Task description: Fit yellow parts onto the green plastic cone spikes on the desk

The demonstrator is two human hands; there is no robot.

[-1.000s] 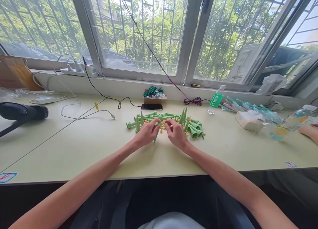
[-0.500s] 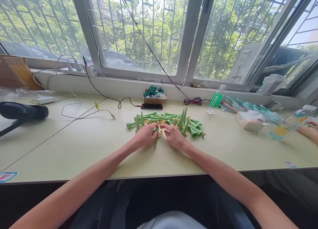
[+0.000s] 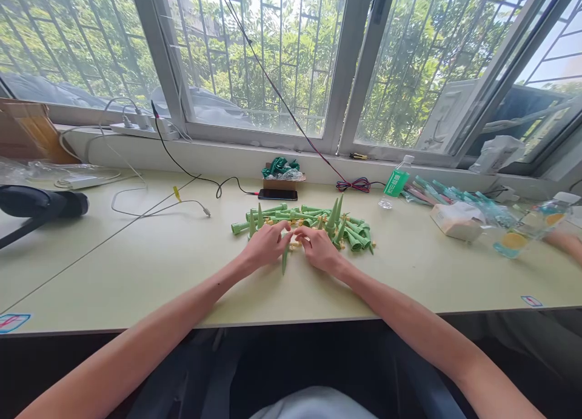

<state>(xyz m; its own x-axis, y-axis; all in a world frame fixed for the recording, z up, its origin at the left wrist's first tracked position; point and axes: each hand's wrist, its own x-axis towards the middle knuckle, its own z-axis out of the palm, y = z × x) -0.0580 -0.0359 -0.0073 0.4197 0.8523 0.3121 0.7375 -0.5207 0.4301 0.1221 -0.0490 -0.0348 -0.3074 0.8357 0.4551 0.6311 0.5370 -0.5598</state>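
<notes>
My left hand (image 3: 267,244) is closed around a slim green plastic cone (image 3: 284,264), whose pointed end sticks out below the fingers toward me. Just to its right, my right hand (image 3: 322,249) has its thumb and fingers drawn together close to the left fingertips; whatever they pinch is too small to make out. Small yellow pieces (image 3: 294,245) lie between and behind the hands. Around them spreads a pile of green cones (image 3: 356,239), most lying down. Several upright green cones (image 3: 335,214) stand by the right hand, others beside the left.
Behind the pile lie a phone (image 3: 277,194) and a small cardboard box (image 3: 284,183) with green wrapping. A water bottle (image 3: 394,184), tissue pack (image 3: 457,220) and drink pitcher (image 3: 513,240) stand to the right, near another person's blurred arm (image 3: 566,242). Cables (image 3: 159,210) cross the table's left.
The right hand moved down and left among the yellow pieces, then stayed close to the left fingertips. In the left hand, the green cone has tipped to point more straight toward me.
</notes>
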